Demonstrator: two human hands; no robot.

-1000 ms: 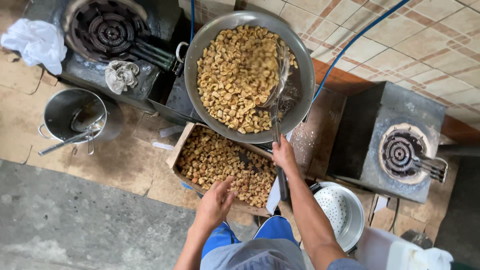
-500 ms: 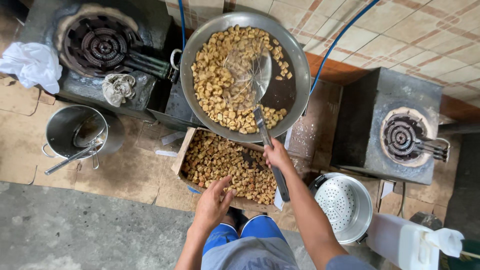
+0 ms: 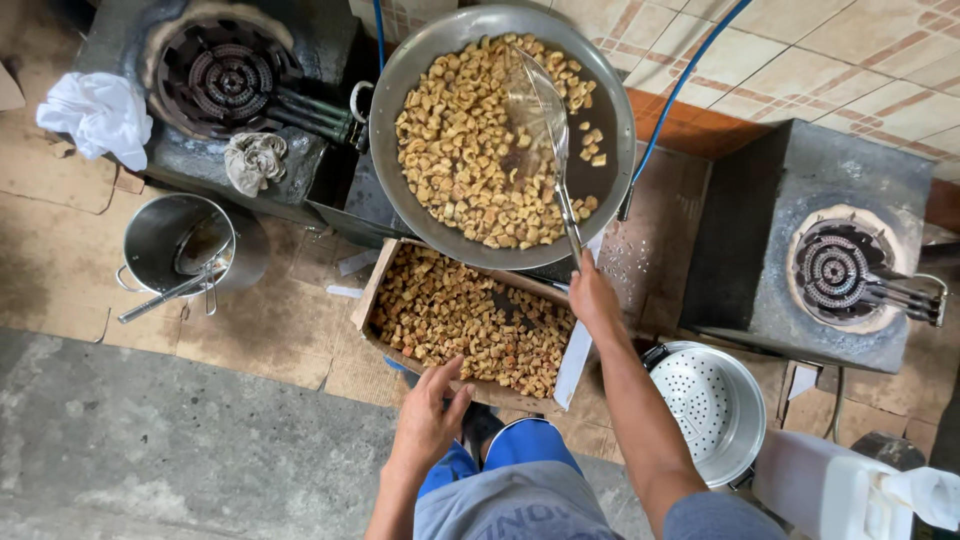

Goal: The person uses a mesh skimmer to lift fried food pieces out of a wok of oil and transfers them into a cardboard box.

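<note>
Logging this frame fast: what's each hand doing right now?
Left hand: open, holding nothing, over the near edge of the box.
Right hand: closed on the skimmer handle, its mesh in the wok.

Open brown cardboard box [image 3: 372,290] below wok; white jug [image 3: 830,490] bottom right

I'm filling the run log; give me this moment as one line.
right hand: grips skimmer in wok | left hand: open, over box edge | fried pieces: in wok
</note>
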